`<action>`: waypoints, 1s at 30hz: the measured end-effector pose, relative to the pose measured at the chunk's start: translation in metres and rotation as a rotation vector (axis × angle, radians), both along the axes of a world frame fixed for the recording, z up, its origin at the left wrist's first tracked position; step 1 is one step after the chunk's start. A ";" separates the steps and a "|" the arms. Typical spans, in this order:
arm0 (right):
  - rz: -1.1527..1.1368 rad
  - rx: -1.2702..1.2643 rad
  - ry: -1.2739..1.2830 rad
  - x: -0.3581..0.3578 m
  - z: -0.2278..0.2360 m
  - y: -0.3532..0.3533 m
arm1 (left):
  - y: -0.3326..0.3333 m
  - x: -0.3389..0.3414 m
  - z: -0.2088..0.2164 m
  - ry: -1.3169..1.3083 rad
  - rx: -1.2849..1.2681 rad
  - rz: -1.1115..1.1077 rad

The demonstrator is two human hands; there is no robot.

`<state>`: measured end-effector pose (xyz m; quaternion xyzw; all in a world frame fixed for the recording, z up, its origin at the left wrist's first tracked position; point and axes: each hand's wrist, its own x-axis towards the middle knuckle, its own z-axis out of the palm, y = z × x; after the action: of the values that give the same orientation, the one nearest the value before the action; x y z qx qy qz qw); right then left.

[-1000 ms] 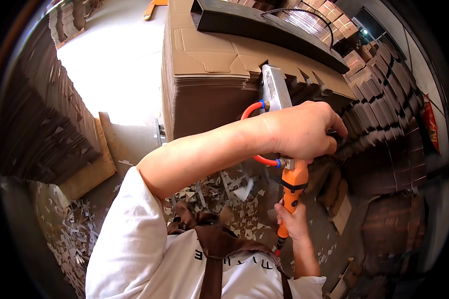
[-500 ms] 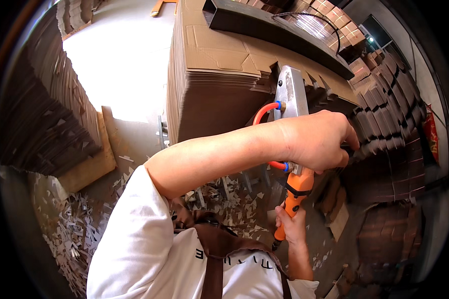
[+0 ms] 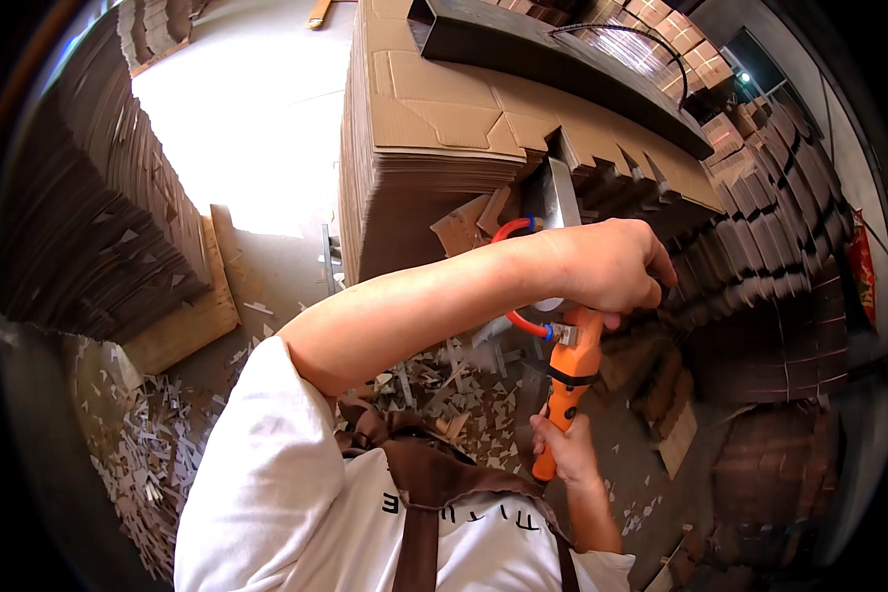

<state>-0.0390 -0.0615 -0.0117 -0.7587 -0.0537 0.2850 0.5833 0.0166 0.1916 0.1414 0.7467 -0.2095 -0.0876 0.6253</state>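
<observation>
An orange-handled air tool [image 3: 574, 367] with a silver metal head and a red hose slants up against the notched edge of a tall stack of cardboard sheets [image 3: 444, 109]. My right hand [image 3: 570, 446] is wrapped round the lower part of its orange grip. Reaching across from the left, my left hand [image 3: 612, 264] is closed at the tool's upper body; the part in its fingers is mostly hidden, with a dark end showing beside them. The tool's tip is low, near the notches under the top sheets. Loose cardboard offcuts [image 3: 461, 225] hang beside the stack's cut edge.
A long dark metal beam [image 3: 562, 64] lies across the stack's top. Another cardboard stack [image 3: 99, 212] stands on a wooden pallet [image 3: 183, 331] at left. Many paper scraps [image 3: 158, 464] litter the floor. Bundled cardboard [image 3: 760, 237] is piled at right.
The tool has moved down and slightly left, both hands with it. Its head now sits lower against the stack's notched edge, and brown offcuts have come loose there.
</observation>
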 end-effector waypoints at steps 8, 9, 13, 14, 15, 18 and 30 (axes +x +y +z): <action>0.030 0.017 0.015 0.000 -0.024 0.002 | 0.002 0.013 -0.026 0.092 -0.033 -0.030; 0.021 0.018 0.033 -0.001 -0.027 0.003 | 0.002 0.013 -0.027 0.111 -0.025 -0.034; -0.020 0.017 0.070 -0.006 -0.042 0.004 | -0.001 0.013 -0.039 0.150 -0.014 -0.062; -0.032 0.015 0.072 -0.007 -0.046 0.004 | -0.002 0.014 -0.043 0.151 -0.016 -0.074; -0.019 0.015 0.067 -0.008 -0.050 0.004 | -0.001 0.012 -0.044 0.172 -0.027 -0.071; 0.019 -0.025 0.049 -0.006 -0.062 0.005 | 0.001 0.007 -0.050 0.218 -0.033 -0.050; 0.027 0.170 -0.013 0.010 -0.118 0.008 | -0.012 0.006 -0.082 0.303 -0.054 0.115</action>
<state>-0.0291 -0.0538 -0.1295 -0.7075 -0.0916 0.2824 0.6413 0.0225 0.1794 0.0594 0.7184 -0.0720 -0.1578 0.6737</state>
